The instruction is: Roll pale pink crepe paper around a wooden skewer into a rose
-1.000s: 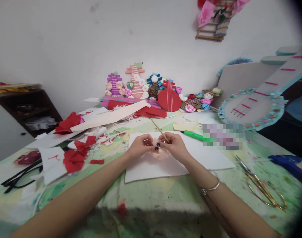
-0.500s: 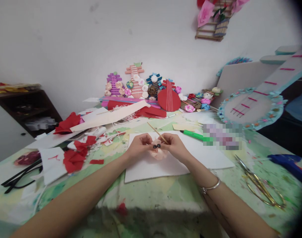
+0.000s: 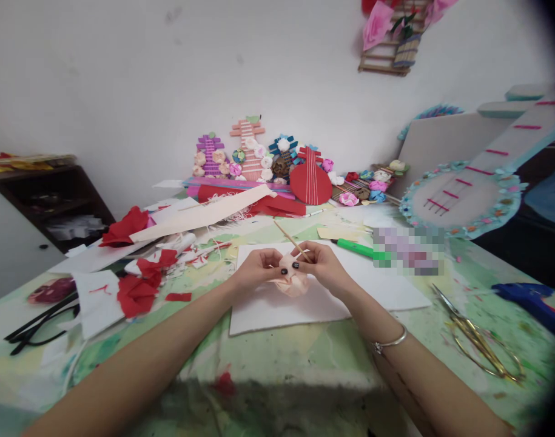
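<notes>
The person's two hands are close together above a white board (image 3: 259, 312), which lies on the cloth-covered counter (image 3: 299, 358). Between them is a piece of pale pink paper (image 3: 294, 286), crumpled and rounded. It is directly right of the left hand (image 3: 261, 267) and directly left of the right hand (image 3: 321, 262), its fullest part bulging below the two thumbs, toward the near side.

The left hand is pinched on the paper's left side, thumb lying across the near face. The right hand is pinched on its right side, and it also holds a thin wooden stick (image 3: 286, 235) — this slants up from the fingers, toward the far left. The two dark thumbnails sit side by side on the paper, a little apart. Whether the paper touches the board underneath cannot be told.

Just beyond the right hand, to its right, a green-handled tool (image 3: 356, 247) rests partly over the board's far edge. Farther right on the counter lie gold-handled scissors (image 3: 480, 340), with a blue tool (image 3: 525, 297) beyond them at the right edge. Left of the left hand — well apart from it — are crumpled red paper scraps (image 3: 136, 295) and a pair of black-framed glasses (image 3: 43, 328).
</notes>
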Motion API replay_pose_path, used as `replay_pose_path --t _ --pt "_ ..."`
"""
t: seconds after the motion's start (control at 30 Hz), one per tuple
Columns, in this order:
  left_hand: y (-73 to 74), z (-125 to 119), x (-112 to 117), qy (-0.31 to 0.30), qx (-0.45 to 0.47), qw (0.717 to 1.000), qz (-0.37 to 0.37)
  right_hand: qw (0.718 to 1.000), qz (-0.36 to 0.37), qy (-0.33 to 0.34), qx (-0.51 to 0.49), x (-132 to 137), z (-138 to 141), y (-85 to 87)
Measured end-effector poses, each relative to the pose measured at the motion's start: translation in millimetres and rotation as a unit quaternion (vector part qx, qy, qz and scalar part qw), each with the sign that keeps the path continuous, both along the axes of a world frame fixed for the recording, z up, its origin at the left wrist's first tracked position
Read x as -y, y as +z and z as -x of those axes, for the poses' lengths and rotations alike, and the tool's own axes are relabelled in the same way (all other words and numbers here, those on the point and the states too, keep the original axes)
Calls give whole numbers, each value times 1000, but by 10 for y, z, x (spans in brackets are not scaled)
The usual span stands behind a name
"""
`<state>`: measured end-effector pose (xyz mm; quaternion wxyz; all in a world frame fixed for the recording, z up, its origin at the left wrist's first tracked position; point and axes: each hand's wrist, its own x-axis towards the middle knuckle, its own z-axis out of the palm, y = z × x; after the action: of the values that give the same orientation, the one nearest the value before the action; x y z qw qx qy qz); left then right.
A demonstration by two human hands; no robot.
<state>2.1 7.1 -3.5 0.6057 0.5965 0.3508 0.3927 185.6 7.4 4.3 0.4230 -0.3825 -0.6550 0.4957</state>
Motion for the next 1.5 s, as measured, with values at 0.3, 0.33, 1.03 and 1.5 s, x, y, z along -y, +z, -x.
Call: replay_pose_path --t 0.3,0.33,1.03,1.5 --pt "64 -26 26 99 -60 985 -127 990 -96 -11 103 2 -10 -24" --pt "63 -22 19 106 -57 983 -138 988 -108 -15 111 -1 -15 -20" --pt "90 2 36 103 -34 987 -115 889 -276 -110 348 -4 -207 142" --pt "85 -7 43 104 -2 990 -96 878 -286 -139 357 -13 -179 108"
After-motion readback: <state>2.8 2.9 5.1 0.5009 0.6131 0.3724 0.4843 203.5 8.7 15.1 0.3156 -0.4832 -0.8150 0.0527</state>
